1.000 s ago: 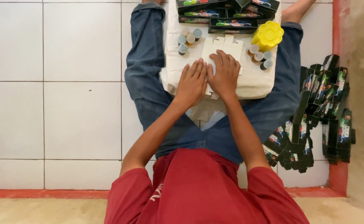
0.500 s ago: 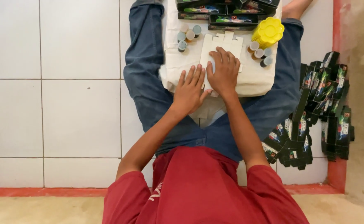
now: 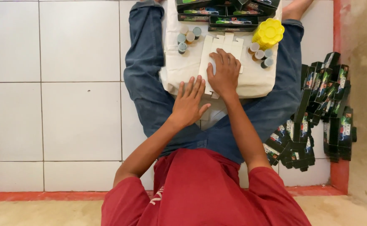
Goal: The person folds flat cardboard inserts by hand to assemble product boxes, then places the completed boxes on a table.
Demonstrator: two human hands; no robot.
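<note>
**A:** What sits under the hands?

**B:** A flat white die-cut carton blank lies printed side down on a white cloth-covered pad across the person's lap, between the legs in blue jeans. The right hand rests flat on its middle, fingers spread and pressing, clamped on nothing. The left hand lies just beside the blank's near left edge, fingers apart and straight, holding nothing either.

**A:** How would you press such a sheet well?

**B:** I judge it best to keep the right palm as the anchor, so the blank cannot slide on the soft cloth, and to run the left fingertips along one scored line at a time. Even pressure matters; a soft pad lets the card buckle off the crease.

**A:** Anything close enough to get knocked?

**B:** Small paint pots stand near the blank's far left corner, more pots and a yellow flower-shaped palette at its far right. Dark folded boxes are heaped on the tiled floor to the right, well apart.
</note>
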